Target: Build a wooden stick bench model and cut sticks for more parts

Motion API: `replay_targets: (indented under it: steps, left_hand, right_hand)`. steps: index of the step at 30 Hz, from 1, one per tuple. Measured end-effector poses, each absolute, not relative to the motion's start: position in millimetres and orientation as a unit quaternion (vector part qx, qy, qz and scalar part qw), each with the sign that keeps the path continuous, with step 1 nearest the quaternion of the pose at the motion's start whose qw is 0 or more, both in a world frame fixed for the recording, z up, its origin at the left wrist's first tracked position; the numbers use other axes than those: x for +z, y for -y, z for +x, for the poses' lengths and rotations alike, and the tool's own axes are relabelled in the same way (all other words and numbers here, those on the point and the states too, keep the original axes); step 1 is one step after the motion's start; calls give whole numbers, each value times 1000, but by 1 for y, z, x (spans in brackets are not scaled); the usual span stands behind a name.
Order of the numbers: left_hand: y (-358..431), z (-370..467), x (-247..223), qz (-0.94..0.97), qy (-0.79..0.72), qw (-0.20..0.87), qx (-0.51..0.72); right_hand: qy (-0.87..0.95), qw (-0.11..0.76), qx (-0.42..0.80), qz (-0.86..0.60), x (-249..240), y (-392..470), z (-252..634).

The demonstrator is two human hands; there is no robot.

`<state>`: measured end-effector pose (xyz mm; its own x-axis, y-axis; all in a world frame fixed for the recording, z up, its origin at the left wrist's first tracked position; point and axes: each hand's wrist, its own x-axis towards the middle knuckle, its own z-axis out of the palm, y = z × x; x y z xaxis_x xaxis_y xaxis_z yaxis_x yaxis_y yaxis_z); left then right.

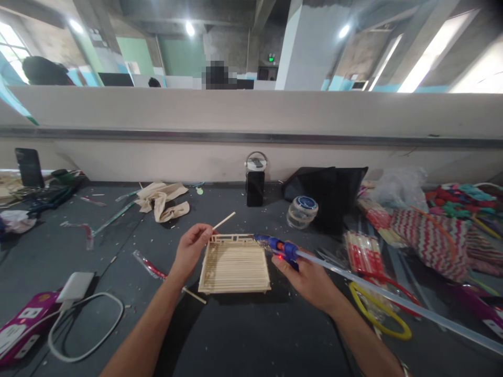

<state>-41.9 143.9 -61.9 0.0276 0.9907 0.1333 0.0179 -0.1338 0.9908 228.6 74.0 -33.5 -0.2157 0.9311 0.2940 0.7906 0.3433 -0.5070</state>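
My left hand (192,246) is closed on a thin wooden stick (225,222) by the far left corner of a small tray-like frame (236,267) built of pale sticks. In my right hand (304,277) is a blue hot glue gun (277,245), with a long clear glue stick (365,281) running out of its back to the right. The nozzle is at the frame's far right corner; whether it touches cannot be told. A red light glows on the gun. Another loose stick (195,296) lies on the table beside my left forearm.
A phone (255,188) stands upright at the back, near a glass jar (302,212) with a blue lid. Crumpled cloth (163,201) lies behind my left hand. A purple power strip (29,327) with a white charger and cable (118,309) is at left. Packed sticks (363,252) and yarn crowd the right.
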Motion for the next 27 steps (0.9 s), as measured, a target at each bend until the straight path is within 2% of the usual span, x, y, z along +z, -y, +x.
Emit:
replay_targets:
  steps: [13,27]
  left_hand:
    - [-144,-42,-62,545,-463,469,518]
    - [-144,-41,-60,546,-472,455,522]
  right_hand:
    - [744,289,153,-582,-37,-72,233]
    - [771,301,137,-544,-33,-79,221]
